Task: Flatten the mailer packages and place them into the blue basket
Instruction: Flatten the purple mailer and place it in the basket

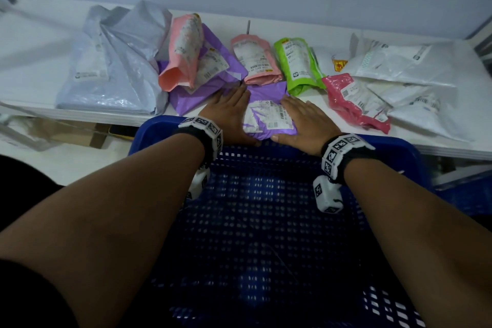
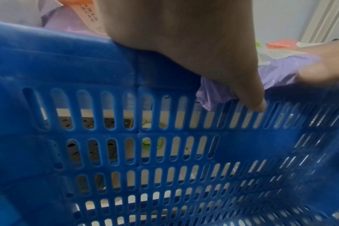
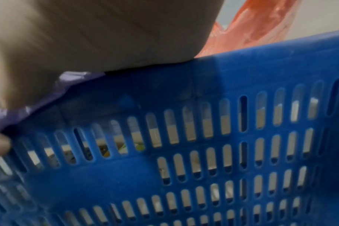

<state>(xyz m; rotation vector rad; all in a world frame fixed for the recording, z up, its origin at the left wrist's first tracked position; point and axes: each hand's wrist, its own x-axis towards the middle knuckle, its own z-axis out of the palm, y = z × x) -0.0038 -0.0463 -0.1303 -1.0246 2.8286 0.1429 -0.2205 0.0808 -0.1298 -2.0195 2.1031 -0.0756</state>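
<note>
A small purple mailer (image 1: pixel 269 114) with a white label lies at the white table's front edge and hangs slightly over the far rim of the blue basket (image 1: pixel 149 136). My left hand (image 1: pixel 231 112) lies flat on its left side, fingers straight. On its right side my right hand (image 1: pixel 303 120) presses the same way. Both thumbs sit at the mailer's near edge. In the left wrist view the left hand (image 2: pixel 184 45) rests on the basket rim (image 2: pixel 68 61) with its thumb against the purple mailer (image 2: pixel 281 71). The right wrist view shows the right hand (image 3: pixel 97 33), the purple mailer (image 3: pixel 48 94) and the basket wall (image 3: pixel 261 68).
Other mailers lie across the table (image 1: pixel 34 48): a large grey one (image 1: pixel 114 61), a pink one (image 1: pixel 181 53) on a bigger purple one (image 1: pixel 210 82), another pink (image 1: pixel 255 61), a green (image 1: pixel 298 64), a magenta (image 1: pixel 354 101) and several white ones (image 1: pixel 399 66). The basket holds nothing visible.
</note>
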